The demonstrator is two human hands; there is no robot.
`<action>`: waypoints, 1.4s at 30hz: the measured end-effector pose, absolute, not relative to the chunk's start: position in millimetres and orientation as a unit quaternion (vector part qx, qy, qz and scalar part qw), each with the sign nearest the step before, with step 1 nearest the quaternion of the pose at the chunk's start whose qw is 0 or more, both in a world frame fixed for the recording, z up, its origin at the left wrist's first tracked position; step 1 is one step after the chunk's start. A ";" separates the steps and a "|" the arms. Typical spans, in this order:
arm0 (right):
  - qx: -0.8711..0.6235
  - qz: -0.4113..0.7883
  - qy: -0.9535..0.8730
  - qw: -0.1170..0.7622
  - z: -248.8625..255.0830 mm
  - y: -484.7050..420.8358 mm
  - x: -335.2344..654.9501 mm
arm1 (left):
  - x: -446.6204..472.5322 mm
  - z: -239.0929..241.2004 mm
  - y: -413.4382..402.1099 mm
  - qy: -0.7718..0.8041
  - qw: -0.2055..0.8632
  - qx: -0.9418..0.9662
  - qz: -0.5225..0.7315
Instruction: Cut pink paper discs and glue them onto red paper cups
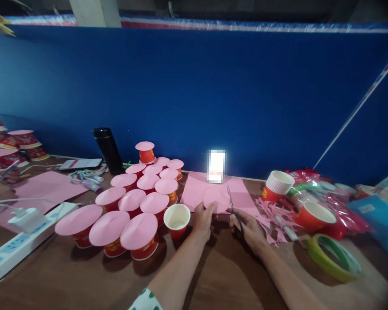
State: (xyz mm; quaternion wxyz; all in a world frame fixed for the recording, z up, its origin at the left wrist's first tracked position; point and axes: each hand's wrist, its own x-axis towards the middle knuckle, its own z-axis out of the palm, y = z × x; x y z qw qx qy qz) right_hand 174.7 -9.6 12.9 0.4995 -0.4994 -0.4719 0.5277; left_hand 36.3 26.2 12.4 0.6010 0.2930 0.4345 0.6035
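Note:
My left hand [203,218] pinches the lower edge of a round pink paper disc [216,197] and holds it up over the wooden table. My right hand [247,227] grips a pair of scissors [233,206], whose blades point up beside the disc's right edge. An open red paper cup [177,219] stands just left of my left hand. Behind the disc lie pink paper sheets [197,189].
Several red cups capped with pink discs [132,202] crowd the left-middle. A black flask [108,150], a lit phone [216,166] and the blue partition stand behind. A power strip [22,234] lies left; stacked cups [277,186], paper scraps [271,215], green tape roll [334,256] and packets right.

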 end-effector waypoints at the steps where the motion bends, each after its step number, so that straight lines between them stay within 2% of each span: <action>1: -0.500 0.527 -0.471 0.501 12.8 -9.6 174.5 | 36.2 12.3 26.2 0.435 0.599 0.294 0.604; 42: -0.524 0.512 -0.488 0.475 10.4 -10.0 176.0 | 35.8 19.0 25.8 0.431 0.590 0.274 0.625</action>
